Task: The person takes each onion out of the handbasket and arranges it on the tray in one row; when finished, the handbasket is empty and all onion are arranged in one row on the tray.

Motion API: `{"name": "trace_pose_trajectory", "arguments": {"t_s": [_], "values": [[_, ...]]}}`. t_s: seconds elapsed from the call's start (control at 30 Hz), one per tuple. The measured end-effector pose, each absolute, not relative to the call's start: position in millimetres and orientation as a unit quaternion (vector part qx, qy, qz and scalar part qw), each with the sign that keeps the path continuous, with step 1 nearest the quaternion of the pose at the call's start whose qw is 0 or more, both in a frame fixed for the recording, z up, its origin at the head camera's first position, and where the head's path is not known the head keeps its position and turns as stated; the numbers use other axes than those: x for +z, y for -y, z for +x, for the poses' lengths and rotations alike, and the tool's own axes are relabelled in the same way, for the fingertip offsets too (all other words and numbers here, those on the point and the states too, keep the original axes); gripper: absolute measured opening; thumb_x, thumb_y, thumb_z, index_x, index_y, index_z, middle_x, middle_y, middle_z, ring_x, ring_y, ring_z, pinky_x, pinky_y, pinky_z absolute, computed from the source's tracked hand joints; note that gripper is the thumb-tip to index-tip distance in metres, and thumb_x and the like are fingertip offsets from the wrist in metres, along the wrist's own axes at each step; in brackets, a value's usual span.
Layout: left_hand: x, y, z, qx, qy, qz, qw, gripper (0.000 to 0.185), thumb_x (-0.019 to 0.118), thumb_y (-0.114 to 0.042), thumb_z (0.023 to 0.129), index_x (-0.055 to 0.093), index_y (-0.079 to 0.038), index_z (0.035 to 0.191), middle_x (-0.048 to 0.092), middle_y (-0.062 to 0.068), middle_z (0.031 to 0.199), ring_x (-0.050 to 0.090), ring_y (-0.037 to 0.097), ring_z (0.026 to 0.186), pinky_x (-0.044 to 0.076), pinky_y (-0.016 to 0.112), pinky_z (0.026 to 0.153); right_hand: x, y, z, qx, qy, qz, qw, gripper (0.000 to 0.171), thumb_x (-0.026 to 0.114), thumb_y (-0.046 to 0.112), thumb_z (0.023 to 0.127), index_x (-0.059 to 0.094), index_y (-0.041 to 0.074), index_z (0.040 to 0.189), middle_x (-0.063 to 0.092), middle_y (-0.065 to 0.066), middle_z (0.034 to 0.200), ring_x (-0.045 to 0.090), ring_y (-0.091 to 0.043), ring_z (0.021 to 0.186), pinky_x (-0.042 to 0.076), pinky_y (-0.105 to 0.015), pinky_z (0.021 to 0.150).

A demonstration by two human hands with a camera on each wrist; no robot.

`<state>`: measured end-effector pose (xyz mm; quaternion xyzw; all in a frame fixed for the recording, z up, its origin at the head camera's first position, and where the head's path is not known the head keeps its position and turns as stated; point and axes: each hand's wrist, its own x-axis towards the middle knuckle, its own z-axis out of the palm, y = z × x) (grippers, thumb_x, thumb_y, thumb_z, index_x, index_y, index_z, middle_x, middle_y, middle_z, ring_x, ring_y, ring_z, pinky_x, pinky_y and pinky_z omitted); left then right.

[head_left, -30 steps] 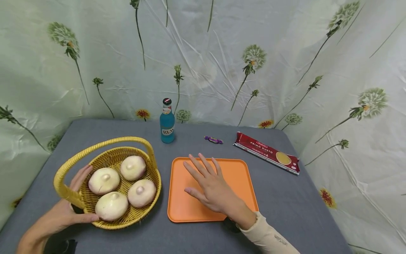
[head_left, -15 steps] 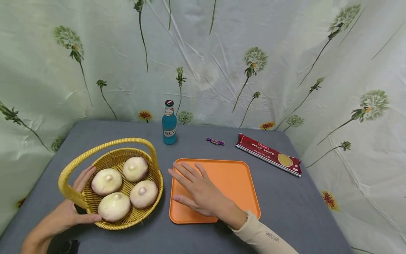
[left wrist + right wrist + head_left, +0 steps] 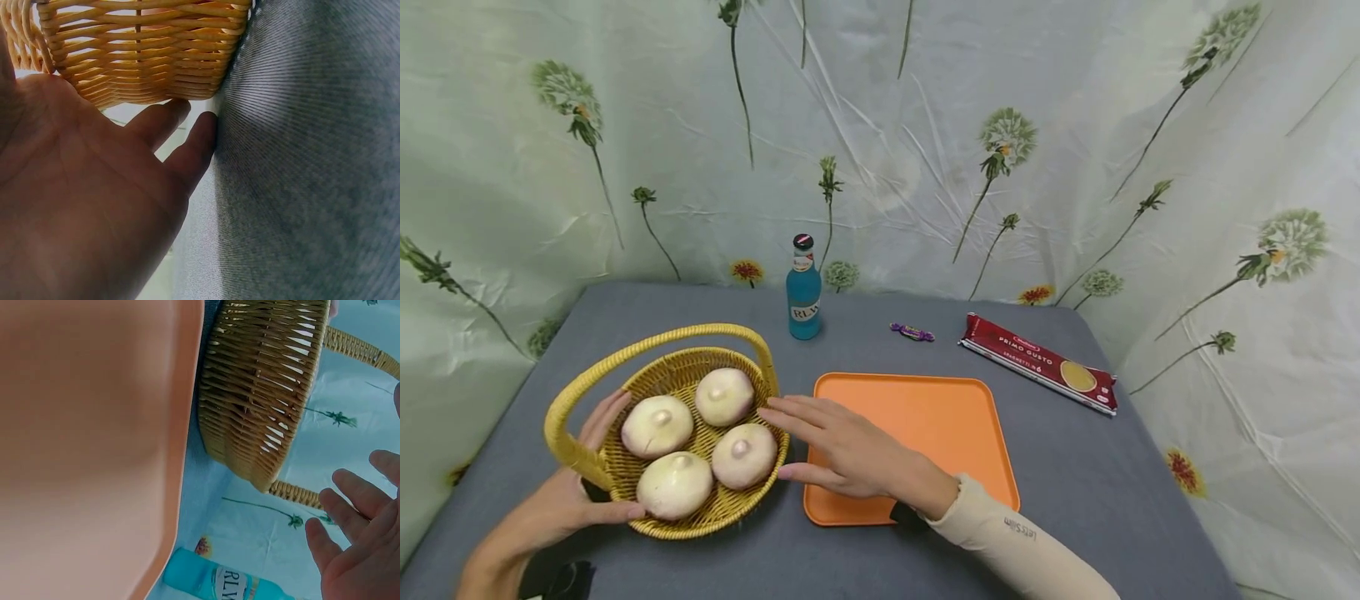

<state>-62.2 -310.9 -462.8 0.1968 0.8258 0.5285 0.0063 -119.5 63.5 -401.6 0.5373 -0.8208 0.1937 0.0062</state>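
Note:
A yellow wicker basket point(image 3: 715, 521) with an arched handle stands on the left of the table. Inside lie several pale, round, purple-tinged vegetables point(image 3: 675, 486) with a nub on top; they look like turnips. My left hand point(image 3: 561, 500) holds the basket's left side, thumb at the front rim and fingers curved round behind. In the left wrist view, two fingers point(image 3: 194, 150) of it lie low beside the weave. My right hand point(image 3: 850, 446) is at the basket's right rim, its fingers extended and spread, the fingertips at or close to the rim; contact is hard to tell.
An orange tray point(image 3: 925, 400) lies under the right forearm, beside the basket. Behind stand a blue bottle point(image 3: 804, 304) and, lying flat, a purple wrapped candy point(image 3: 912, 332). A red spaghetti packet point(image 3: 1037, 362) lies at the back right of the grey table point(image 3: 1075, 483).
My right hand has moved left from above the orange tray to the basket's right rim. My left hand keeps its place on the basket, and the view has shifted slightly.

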Motion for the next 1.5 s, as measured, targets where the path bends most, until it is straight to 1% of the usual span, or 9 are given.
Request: {"name": "trace_pose_trajectory", "arguments": {"t_s": [0.13, 0.3, 0.43, 0.57, 0.7, 0.9, 1.07, 1.33, 1.5], "values": [[-464, 311, -61, 0.531, -0.825, 0.195, 0.007, 0.132, 0.084, 0.008, 0.063, 0.001, -0.017, 0.163, -0.009, -0.002, 0.168, -0.005, -0.006, 0.146, 0.003, 0.003, 0.101, -402, -54, -124, 0.21, 0.808, 0.551, -0.005, 0.067, 0.054, 0.039, 0.103, 0.024, 0.019, 0.16, 0.034, -0.004, 0.161, 0.024, -0.012, 0.151, 0.024, -0.03, 0.121], [-465, 310, -63, 0.536, -0.821, 0.198, 0.007, 0.132, 0.084, 0.009, 0.063, 0.002, -0.016, 0.163, -0.009, -0.002, 0.168, -0.006, -0.005, 0.147, 0.003, 0.003, 0.101, -405, -46, -130, 0.229, 0.798, 0.557, -0.028, 0.067, 0.056, 0.037, 0.103, 0.025, 0.019, 0.16, 0.035, -0.004, 0.161, 0.024, -0.012, 0.151, 0.025, -0.028, 0.12], [-465, 309, -63, 0.543, -0.815, 0.202, 0.005, 0.134, 0.084, 0.01, 0.061, 0.002, -0.014, 0.163, -0.009, 0.0, 0.168, -0.005, -0.005, 0.147, 0.003, 0.004, 0.102, -408, -41, -138, 0.253, 0.79, 0.554, -0.076, 0.063, 0.054, 0.035, 0.104, 0.029, 0.017, 0.159, 0.033, 0.001, 0.162, 0.024, -0.009, 0.15, 0.024, -0.027, 0.12], [-463, 309, -62, 0.544, -0.815, 0.198, 0.013, 0.133, 0.084, 0.011, 0.063, 0.0, -0.016, 0.163, -0.01, -0.002, 0.168, -0.005, -0.006, 0.146, 0.002, 0.004, 0.101, -412, -37, -145, 0.276, 0.784, 0.54, -0.133, 0.06, 0.053, 0.034, 0.104, 0.031, 0.02, 0.158, 0.032, 0.005, 0.162, 0.024, -0.008, 0.15, 0.024, -0.027, 0.12], [-462, 309, -62, 0.542, -0.818, 0.193, 0.018, 0.132, 0.084, 0.01, 0.064, 0.0, -0.018, 0.163, -0.011, -0.002, 0.168, -0.006, -0.007, 0.146, 0.003, 0.003, 0.101, -413, -31, -151, 0.275, 0.781, 0.538, -0.157, 0.057, 0.053, 0.036, 0.104, 0.035, 0.024, 0.157, 0.032, 0.003, 0.163, 0.024, -0.008, 0.15, 0.024, -0.029, 0.12], [-464, 309, -63, 0.539, -0.819, 0.195, 0.011, 0.132, 0.084, 0.009, 0.064, 0.001, -0.016, 0.163, -0.01, -0.004, 0.168, -0.005, -0.007, 0.146, 0.003, 0.003, 0.101, -411, -23, -157, 0.245, 0.777, 0.553, -0.175, 0.054, 0.057, 0.036, 0.102, 0.044, 0.021, 0.152, 0.034, -0.004, 0.162, 0.025, -0.012, 0.15, 0.021, -0.029, 0.121], [-465, 310, -64, 0.527, -0.825, 0.202, -0.007, 0.132, 0.086, 0.004, 0.06, 0.005, -0.013, 0.163, -0.005, -0.002, 0.167, -0.005, -0.005, 0.147, 0.003, 0.003, 0.102, -409, -18, -160, 0.224, 0.771, 0.567, -0.186, 0.054, 0.059, 0.035, 0.101, 0.046, 0.019, 0.151, 0.037, -0.006, 0.16, 0.028, -0.017, 0.149, 0.021, -0.031, 0.121], [-464, 310, -63, 0.528, -0.827, 0.195, 0.001, 0.132, 0.085, 0.006, 0.062, 0.003, -0.015, 0.163, -0.007, -0.003, 0.167, -0.005, -0.006, 0.146, 0.004, 0.003, 0.101, -406, -9, -161, 0.168, 0.786, 0.569, -0.172, 0.053, 0.057, 0.038, 0.101, 0.048, 0.02, 0.15, 0.041, -0.003, 0.157, 0.033, -0.015, 0.147, 0.021, -0.029, 0.12], [-464, 310, -63, 0.522, -0.831, 0.191, 0.005, 0.132, 0.085, 0.009, 0.063, 0.002, -0.017, 0.163, -0.009, -0.004, 0.167, -0.006, -0.007, 0.146, 0.004, 0.002, 0.1, -407, -3, -160, 0.138, 0.798, 0.567, -0.15, 0.054, 0.058, 0.042, 0.1, 0.048, 0.023, 0.149, 0.044, -0.001, 0.154, 0.037, -0.013, 0.144, 0.027, -0.03, 0.116]]}}
